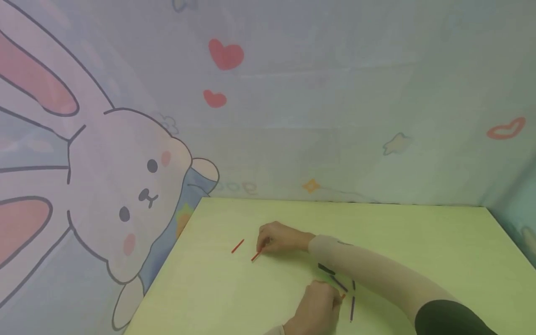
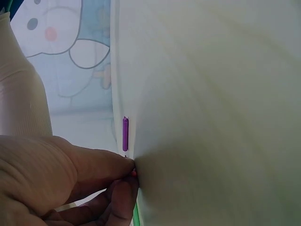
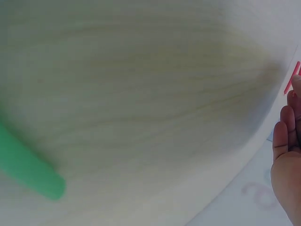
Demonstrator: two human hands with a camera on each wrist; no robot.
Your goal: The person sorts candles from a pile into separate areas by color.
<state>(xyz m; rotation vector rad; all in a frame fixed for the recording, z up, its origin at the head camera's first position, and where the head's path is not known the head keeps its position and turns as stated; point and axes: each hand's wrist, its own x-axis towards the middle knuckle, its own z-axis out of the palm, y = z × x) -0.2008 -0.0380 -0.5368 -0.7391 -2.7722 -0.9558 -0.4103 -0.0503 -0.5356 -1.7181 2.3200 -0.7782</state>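
Observation:
In the head view my right hand [image 1: 278, 238] reaches across the table and pinches a thin red stick [image 1: 255, 257] at its near fingers. A second red stick [image 1: 237, 246] lies to its left, roughly parallel. Lower down, my left hand [image 1: 317, 304] pinches a small red piece [image 1: 343, 296], mostly hidden by the fingers. Just right of that hand lie thin purple sticks [image 1: 352, 308]. The left wrist view shows the left hand [image 2: 89, 183], thumb and finger together on the red piece [image 2: 134, 173], a purple stick [image 2: 125, 134] beyond and a green stick [image 2: 136, 214] below.
A pale tabletop [image 1: 418, 242] ends at a back edge against a printed cloth [image 1: 335, 116] with a rabbit. A dark stick [image 1: 326, 269] lies beneath the right forearm [image 1: 372, 274]. Large and blurred, a green stick [image 3: 33, 165] fills part of the right wrist view.

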